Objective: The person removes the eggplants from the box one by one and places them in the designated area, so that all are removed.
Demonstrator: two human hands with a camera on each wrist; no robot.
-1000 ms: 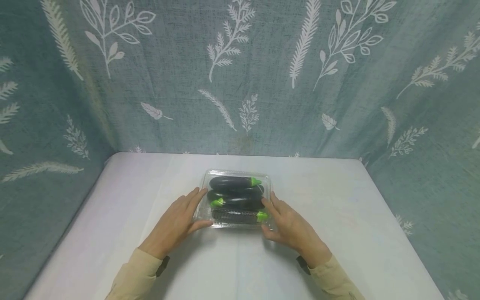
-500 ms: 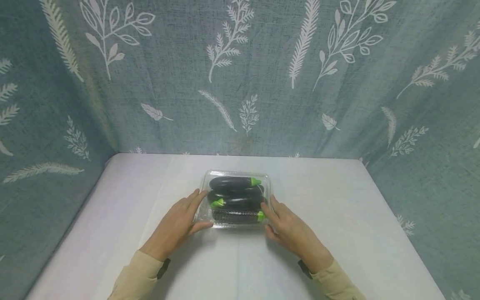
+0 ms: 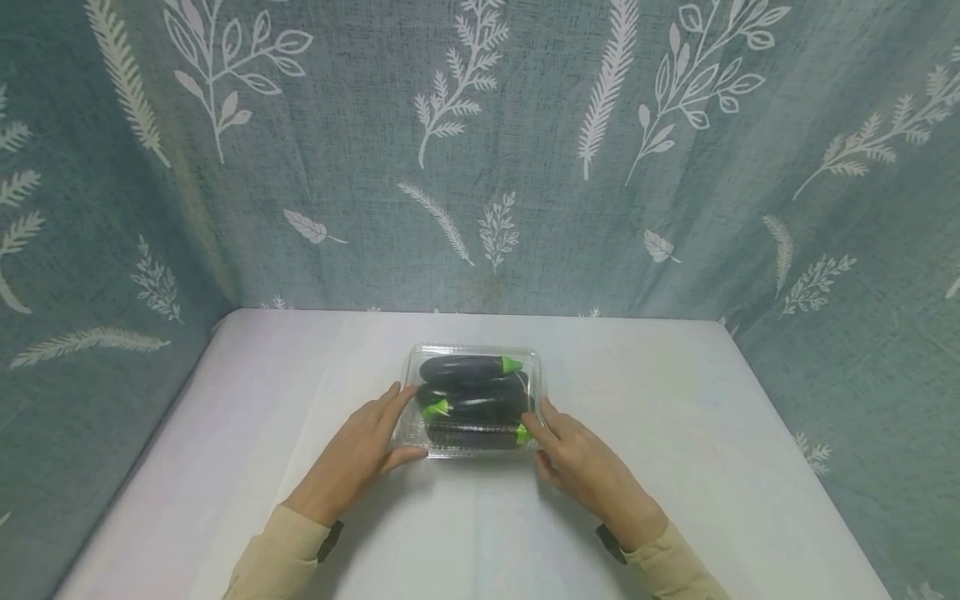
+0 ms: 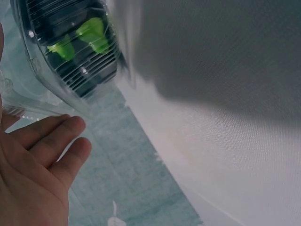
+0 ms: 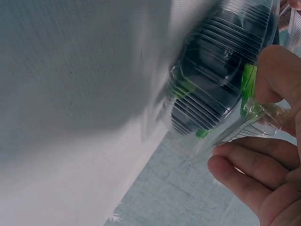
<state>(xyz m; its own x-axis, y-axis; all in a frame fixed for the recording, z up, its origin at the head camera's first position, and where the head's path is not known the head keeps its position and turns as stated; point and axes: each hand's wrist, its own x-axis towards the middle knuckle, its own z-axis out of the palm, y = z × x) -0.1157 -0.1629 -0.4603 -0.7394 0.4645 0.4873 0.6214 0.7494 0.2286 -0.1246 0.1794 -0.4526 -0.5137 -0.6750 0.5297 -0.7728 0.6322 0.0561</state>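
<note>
A: Where's the box (image 3: 408, 429)?
B: On the table (image 3: 472, 533), between left hand (image 3: 356, 452) and right hand (image 3: 588, 462); eggplants (image 3: 480, 402) inside
A: Left's state?
B: Fingers extended against its left end; thumb at near edge
A: Right, from where you stand?
B: Thumb and curled fingers pinch the near right corner

Eggplants (image 3: 480, 407): near-black; stem caps (image 3: 511, 365): bright green. Container (image 3: 411, 430): colourless, transparent, ribbed in parallel lines. Tabletop (image 3: 630, 383): white, greyed in shadow. Surrounding cloth (image 3: 360, 183): grey-teal, printed with white leaf sprigs (image 3: 617, 58). Sleeves (image 3: 276, 554): beige. Wrist straps (image 3: 330, 542): dark.
</note>
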